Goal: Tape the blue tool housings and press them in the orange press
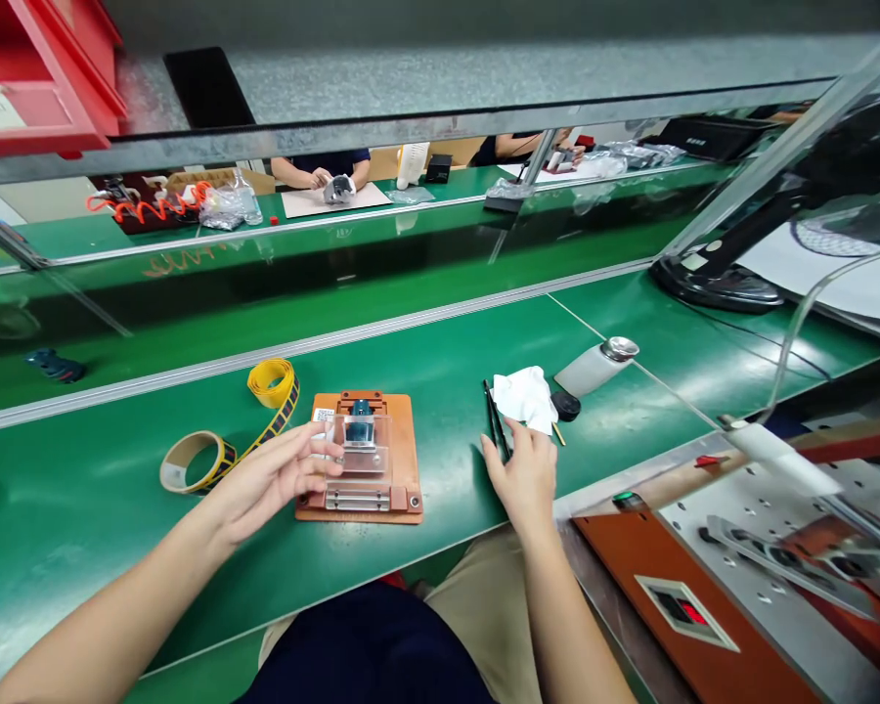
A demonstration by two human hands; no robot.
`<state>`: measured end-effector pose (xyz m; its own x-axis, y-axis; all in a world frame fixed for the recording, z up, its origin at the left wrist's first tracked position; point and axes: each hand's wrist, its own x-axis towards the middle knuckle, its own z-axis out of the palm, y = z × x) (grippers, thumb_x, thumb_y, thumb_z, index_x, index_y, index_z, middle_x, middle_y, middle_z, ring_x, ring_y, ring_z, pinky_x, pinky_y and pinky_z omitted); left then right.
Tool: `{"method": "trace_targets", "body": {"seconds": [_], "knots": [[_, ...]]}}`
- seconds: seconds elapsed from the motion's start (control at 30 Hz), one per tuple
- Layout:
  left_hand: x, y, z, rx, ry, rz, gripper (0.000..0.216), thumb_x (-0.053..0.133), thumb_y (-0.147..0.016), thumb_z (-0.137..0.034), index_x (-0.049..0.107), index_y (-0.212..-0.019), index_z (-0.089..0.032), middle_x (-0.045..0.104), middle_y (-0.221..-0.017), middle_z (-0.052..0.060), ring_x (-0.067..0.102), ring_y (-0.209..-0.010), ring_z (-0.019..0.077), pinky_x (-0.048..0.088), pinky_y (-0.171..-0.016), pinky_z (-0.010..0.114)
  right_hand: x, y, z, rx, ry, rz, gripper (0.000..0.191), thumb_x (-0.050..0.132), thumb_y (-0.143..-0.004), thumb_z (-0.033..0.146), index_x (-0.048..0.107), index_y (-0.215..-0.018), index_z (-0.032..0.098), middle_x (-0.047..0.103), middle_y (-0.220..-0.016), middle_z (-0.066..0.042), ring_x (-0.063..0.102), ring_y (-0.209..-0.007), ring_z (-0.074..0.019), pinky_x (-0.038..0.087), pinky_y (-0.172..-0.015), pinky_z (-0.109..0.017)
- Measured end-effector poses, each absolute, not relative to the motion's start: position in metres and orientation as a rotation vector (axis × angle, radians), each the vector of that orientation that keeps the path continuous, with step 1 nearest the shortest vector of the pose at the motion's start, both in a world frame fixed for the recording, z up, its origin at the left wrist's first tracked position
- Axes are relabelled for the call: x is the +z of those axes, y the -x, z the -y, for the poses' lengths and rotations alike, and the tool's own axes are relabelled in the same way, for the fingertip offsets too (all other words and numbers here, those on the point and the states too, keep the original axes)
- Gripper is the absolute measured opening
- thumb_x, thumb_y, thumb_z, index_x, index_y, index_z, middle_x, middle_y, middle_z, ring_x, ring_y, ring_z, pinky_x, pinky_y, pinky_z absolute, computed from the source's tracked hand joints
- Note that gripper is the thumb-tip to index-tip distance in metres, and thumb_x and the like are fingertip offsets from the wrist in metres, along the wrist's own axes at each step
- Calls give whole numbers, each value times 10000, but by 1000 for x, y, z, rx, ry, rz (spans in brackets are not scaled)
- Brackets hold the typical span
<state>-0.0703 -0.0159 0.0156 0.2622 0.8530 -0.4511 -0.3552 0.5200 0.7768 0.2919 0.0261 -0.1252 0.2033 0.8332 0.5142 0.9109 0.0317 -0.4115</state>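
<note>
An orange-brown fixture (403,460) lies on the green bench in front of me. A clear cover (365,445) sits on it over a small dark blue part (361,408). My left hand (268,479) rests at the fixture's left side with fingers spread, fingertips touching the clear cover. My right hand (524,469) lies to the right of the fixture, fingers curled down onto black tweezers (494,420) beside a white cloth (526,395). Whether it grips them is unclear.
A yellow tape roll (216,445) trails to the left. A white bottle with a metal cap (597,364) lies past the cloth, beside a small black cap (566,404). A machine with an orange panel (675,596) stands at right. Other people's hands (323,178) work across the far bench.
</note>
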Motion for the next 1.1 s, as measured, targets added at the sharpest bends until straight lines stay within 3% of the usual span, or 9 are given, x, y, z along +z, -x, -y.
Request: {"method": "trace_targets", "body": {"seconds": [0.1, 0.23, 0.33, 0.43, 0.57, 0.63, 0.73, 0.87, 1.1], "knots": [[2, 62, -5, 824, -528, -1115, 219, 658, -926, -252, 672, -1059, -78, 708, -1029, 160, 716, -855, 176, 602, -719, 223, -141, -299, -18, -211, 1871, 1636, 573, 475, -949, 566, 621, -1279, 122, 628, -1010, -184, 551, -931, -347, 480, -808, -485], [-4, 79, -25, 705, -1032, -1291, 421, 603, -951, -392, 595, -1273, -120, 713, -1034, 154, 718, -856, 218, 608, -757, 323, -144, -298, -20, -229, 1903, 1675, 402, 452, -973, 429, 675, -1134, 135, 628, -943, -156, 548, -904, -324, 468, -803, -443], [0, 104, -57, 681, -1657, -1623, 454, 589, -922, -445, 629, -1263, -148, 698, -1068, 152, 677, -1022, 296, 544, -950, 448, -145, -298, -26, -207, 1943, 1629, 334, 428, -960, 321, 681, -1054, 123, 627, -923, -157, 548, -887, -312, 465, -802, -432], [-2, 122, -98, 690, -1797, -1791, 313, 674, -837, -408, 724, -1038, -174, 691, -1112, 148, 573, -1217, 353, 383, -1128, 497, -149, -302, -29, -144, 1916, 1565, 307, 406, -934, 278, 669, -985, 130, 628, -910, -165, 546, -885, -314, 465, -826, -460], [-11, 133, -135, 649, -1763, -1848, 220, 791, -689, -386, 673, -656, -204, 677, -722, 89, 662, -978, 355, 455, -1005, 475, -148, -308, -27, 69, 1773, 1401, 261, 474, -876, 340, 657, -928, 161, 617, -868, -132, 551, -871, -303, 456, -880, -523], [-11, 138, -139, 700, -1701, -1860, 242, 831, -607, -355, 643, -605, -204, 629, -608, 67, 679, -890, 352, 495, -918, 452, -139, -308, -24, 283, 1674, 1189, 291, 571, -834, 428, 666, -945, 176, 604, -846, -88, 552, -811, -265, 470, -868, -519], [-6, 149, -126, 835, -1570, -1799, 360, 839, -587, -439, 709, -803, -182, 680, -657, 65, 705, -810, 323, 544, -777, 405, -115, -300, -22, 732, 1362, 771, 398, 758, -725, 517, 675, -969, 213, 597, -857, -23, 549, -737, -182, 511, -863, -466], [0, 157, -87, 1041, -1376, -1651, 694, 810, -619, -601, 671, -1139, -163, 767, -916, 109, 740, -832, 286, 585, -731, 368, -75, -270, -32, 1170, 1001, 578, 393, 892, -663, 437, 717, -954, 239, 620, -886, 6, 589, -777, -130, 542, -928, -395], [-11, 150, -36, 1360, -1189, -1732, 462, 848, -678, -569, 725, -868, -167, 738, -751, 52, 697, -677, 201, 540, -615, 261, -28, -174, -66, 1361, 862, 826, 336, 906, -686, 411, 742, -918, 231, 689, -879, -4, 666, -796, -138, 574, -820, -317]]}}
